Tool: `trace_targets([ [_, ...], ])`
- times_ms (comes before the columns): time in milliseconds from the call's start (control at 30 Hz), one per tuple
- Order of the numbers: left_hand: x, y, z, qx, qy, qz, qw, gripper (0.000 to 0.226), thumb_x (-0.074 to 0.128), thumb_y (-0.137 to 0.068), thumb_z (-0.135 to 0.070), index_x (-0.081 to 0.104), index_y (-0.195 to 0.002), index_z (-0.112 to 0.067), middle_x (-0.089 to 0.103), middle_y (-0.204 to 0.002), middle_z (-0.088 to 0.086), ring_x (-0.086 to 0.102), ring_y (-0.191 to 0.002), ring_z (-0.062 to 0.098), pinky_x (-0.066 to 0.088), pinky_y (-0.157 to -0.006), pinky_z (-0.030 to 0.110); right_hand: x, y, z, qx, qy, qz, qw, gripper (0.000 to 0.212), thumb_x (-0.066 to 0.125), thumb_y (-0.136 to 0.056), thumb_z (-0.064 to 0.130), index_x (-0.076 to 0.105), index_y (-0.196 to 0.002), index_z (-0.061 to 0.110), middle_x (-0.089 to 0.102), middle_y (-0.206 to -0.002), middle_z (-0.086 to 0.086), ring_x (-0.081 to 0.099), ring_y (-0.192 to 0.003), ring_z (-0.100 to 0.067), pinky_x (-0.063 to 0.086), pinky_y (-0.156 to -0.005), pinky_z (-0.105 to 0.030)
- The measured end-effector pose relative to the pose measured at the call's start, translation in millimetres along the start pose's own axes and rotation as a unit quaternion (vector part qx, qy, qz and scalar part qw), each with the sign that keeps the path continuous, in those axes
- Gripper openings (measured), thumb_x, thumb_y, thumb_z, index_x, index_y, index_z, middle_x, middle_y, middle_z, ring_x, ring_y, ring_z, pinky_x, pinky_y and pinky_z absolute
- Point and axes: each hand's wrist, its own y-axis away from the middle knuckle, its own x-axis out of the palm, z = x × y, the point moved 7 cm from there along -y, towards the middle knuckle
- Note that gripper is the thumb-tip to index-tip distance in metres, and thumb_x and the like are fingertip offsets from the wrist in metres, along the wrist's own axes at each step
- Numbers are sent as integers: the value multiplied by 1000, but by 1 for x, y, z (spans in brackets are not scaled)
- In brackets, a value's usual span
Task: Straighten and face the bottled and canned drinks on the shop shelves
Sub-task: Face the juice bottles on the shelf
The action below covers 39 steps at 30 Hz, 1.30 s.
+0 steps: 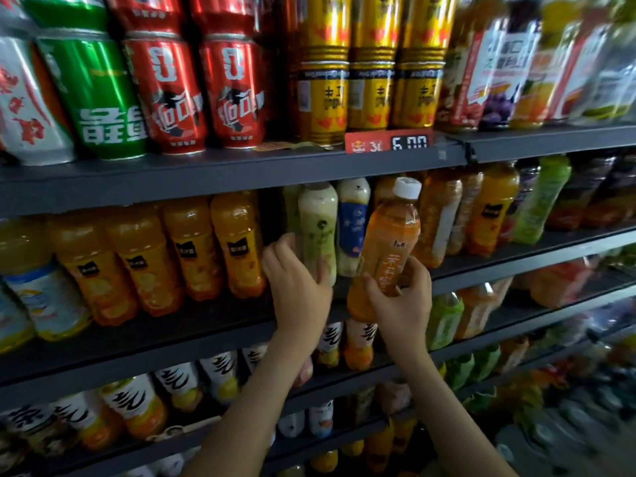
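Observation:
My right hand (401, 297) grips an orange tea bottle (387, 242) with a white cap, held tilted in front of the middle shelf (172, 342), clear of the row behind it. My left hand (296, 270) wraps its fingers round the lower part of a pale green milky bottle (318, 228) standing on that shelf. A similar cream bottle with a blue label (352, 225) stands just to its right. Orange juice bottles (192, 249) fill the row to the left.
The top shelf holds green, red (172, 94) and gold cans (323, 98) and a red price tag (389, 142). More juice bottles (488, 208) stand to the right. Lower shelves carry white-labelled bottles (220, 373) and more drinks.

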Motion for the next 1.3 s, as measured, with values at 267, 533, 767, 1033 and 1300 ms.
trace_targets([
  [267,124,37,-83,2,55,66,996,32,62,-90,-21,55,-118,-8,60,-106,5,61,-95,16,52,-81,28,-93,-77,-55,9,-4,11,1000,62,79,-74,24,47,-127,15,48,-119,1,48,-101,2,44,-72,-4],
  [533,213,26,-112,-61,-15,97,993,68,66,-85,-37,40,-138,-3,52,-130,14,54,-117,25,45,-92,27,-148,-146,-93,45,-9,29,999,61,76,-78,29,45,-129,18,47,-119,4,49,-89,14,40,-65,0],
  [767,246,12,-99,-174,-55,131,974,63,64,-86,-35,34,-135,-8,49,-132,13,53,-116,29,47,-88,36,-145,-166,-98,44,-33,47,997,62,78,-75,23,48,-129,13,49,-118,-1,51,-107,-9,50,-88,-26],
  [1033,245,39,-152,6,-51,4,999,46,69,-83,-23,49,-118,-3,53,-112,15,55,-103,28,49,-83,28,-171,-183,-106,35,-20,12,999,60,78,-76,18,46,-127,15,44,-116,3,47,-96,13,41,-74,-2],
  [1300,313,50,-187,2,-24,61,998,54,63,-89,-32,48,-130,-1,53,-125,17,53,-115,30,46,-94,35,-228,-219,-131,61,28,-54,996,58,77,-76,24,48,-125,14,44,-117,2,43,-90,8,42,-80,-8],
])
